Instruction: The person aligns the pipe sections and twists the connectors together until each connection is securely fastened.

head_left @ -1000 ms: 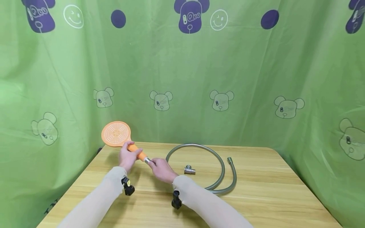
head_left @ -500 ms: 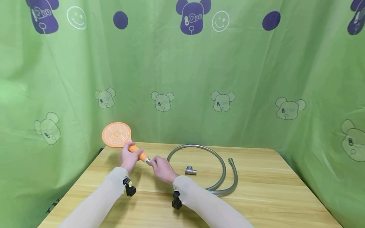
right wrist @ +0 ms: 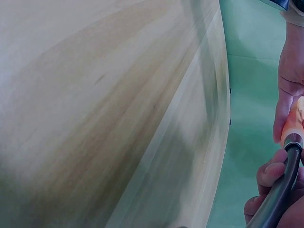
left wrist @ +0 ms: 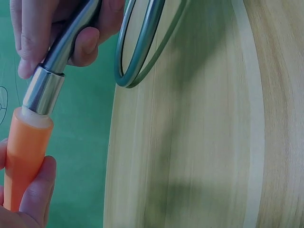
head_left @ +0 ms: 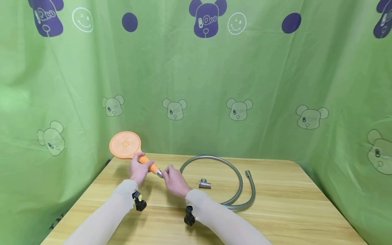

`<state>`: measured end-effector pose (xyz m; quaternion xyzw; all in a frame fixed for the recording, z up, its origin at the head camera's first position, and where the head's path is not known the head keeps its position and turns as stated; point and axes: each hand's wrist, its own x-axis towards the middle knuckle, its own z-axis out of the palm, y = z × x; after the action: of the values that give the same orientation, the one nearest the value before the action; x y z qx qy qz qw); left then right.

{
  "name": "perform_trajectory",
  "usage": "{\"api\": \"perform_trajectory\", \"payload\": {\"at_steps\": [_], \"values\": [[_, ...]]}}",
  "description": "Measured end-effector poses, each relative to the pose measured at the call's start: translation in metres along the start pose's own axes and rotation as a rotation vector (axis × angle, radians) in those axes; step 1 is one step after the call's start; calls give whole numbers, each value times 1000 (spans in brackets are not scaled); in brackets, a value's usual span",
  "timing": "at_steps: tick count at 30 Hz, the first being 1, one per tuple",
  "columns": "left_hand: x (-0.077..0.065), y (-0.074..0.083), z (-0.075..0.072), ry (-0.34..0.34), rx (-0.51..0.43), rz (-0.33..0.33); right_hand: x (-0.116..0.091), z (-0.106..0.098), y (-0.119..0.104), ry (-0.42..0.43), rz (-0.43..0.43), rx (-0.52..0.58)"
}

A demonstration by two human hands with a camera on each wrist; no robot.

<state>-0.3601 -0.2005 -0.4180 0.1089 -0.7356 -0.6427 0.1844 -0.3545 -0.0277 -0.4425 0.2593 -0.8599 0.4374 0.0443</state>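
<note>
An orange shower head [head_left: 125, 145] with a round perforated face is raised above the table's far left corner. My left hand [head_left: 139, 170] grips its orange handle [left wrist: 27, 152]. My right hand [head_left: 175, 182] pinches the grey shower hose [left wrist: 78, 35] just behind its metal end nut [left wrist: 45, 90]. That nut sits against the handle's end, with a pale ring showing between them in the left wrist view. How far the nut is threaded on cannot be told. In the right wrist view the hose [right wrist: 280, 194] runs back through the curled fingers of the right hand.
The hose loops over the wooden table [head_left: 291, 204], its free end [head_left: 247, 173] lying to the right. Inside the loop lies a small chrome tee fitting [head_left: 204, 183]. A green curtain [head_left: 196, 75] hangs behind and at both sides.
The right fingers have shifted slightly at the nut. The left hand and shower head stay nearly in place; the whole view has moved a little.
</note>
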Motion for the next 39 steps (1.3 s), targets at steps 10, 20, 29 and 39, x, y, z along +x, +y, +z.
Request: {"api": "perform_trajectory", "payload": {"at_steps": [10, 20, 29, 39], "values": [[-2, -1, -1, 14, 2, -16, -3, 0, -1, -10, -13, 27], [-2, -2, -2, 11, 7, -11, 0, 1, 3, -41, 11, 28], [-2, 0, -1, 6, 0, 6, 2, 2, 3, -50, 16, 20], [-2, -2, 1, 33, 35, 35, 2, 0, 3, -25, 18, -4]]}}
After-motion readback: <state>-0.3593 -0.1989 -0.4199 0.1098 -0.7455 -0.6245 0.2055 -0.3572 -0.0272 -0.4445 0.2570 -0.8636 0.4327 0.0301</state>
